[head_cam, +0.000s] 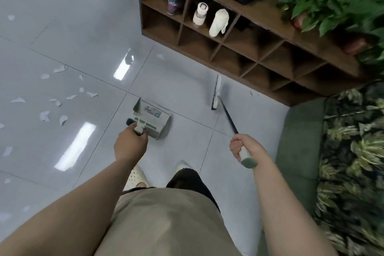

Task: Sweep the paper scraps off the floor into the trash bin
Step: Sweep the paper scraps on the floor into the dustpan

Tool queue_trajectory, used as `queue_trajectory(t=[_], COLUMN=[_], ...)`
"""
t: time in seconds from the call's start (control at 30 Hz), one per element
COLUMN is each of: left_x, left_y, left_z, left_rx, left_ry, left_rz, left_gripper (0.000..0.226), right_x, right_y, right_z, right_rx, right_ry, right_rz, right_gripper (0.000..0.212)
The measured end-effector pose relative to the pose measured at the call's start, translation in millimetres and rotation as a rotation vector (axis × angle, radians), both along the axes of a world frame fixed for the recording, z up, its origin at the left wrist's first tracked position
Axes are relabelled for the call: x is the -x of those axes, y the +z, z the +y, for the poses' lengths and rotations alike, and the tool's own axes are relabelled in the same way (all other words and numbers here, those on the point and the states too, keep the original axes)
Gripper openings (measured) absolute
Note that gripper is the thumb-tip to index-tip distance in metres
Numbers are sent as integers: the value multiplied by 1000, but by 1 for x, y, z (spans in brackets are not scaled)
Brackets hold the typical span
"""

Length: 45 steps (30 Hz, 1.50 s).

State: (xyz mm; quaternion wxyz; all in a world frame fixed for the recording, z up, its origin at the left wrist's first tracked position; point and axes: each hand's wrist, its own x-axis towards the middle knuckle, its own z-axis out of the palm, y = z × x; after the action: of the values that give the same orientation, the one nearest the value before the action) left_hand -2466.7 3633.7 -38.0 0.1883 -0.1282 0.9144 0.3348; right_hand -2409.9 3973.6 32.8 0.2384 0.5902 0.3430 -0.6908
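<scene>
White torn paper scraps (44, 115) lie left of the left hand (129, 144) gripping a grey plastic dustpan (152, 119); the right hand (242, 147) clasps a dark long-handled broom (226, 115).

Pale grey tiled floor (182, 81), glossy, dark grout lines, ceiling-light reflections. White paper scraps (44, 115) scattered across its left side, one stray scrap (160, 56) near the wooden cubby shelf (234, 56), which stands on the floor at upper right. Green cushion (299, 141) against the right edge.
</scene>
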Motion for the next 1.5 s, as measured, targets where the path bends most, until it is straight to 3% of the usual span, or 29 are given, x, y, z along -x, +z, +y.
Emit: queue_trajectory(t=[0.13,0.23,0.47,0.7,0.93,1.1,1.23,1.37,1.5], left_x=[22,36,51,60,63,66,77,98,128], left_y=[2,-1,-3,3,14,28,33,26,24], left_z=[46,87,169,202,168,128,111,92,55], left_rx=[5,22,52,131,194,189,190,196,163], left_ry=[-80,-106,-81,-21,219,410,513,528,535], left_rz=[13,-1,-38,-48,-58,-32,-12,-21,-42], left_gripper=[20,20,12,5,15,21,17,22,21], right_x=[-22,-33,-28,35,121,217,262,274,289], right_y=[-8,-24,-53,-75,-72,-60,-48,-34,-27], right_z=[67,117,196,136,75,72,58,17,7], right_rx=[-45,-95,-186,-115,36,246,438,368,285], right_ry=[-249,-292,-49,479,762,633,558,663,555], right_rz=[-9,-62,-221,-180,-77,27,28,53,37], right_gripper=[34,30,29,17,9,30,29,30,29])
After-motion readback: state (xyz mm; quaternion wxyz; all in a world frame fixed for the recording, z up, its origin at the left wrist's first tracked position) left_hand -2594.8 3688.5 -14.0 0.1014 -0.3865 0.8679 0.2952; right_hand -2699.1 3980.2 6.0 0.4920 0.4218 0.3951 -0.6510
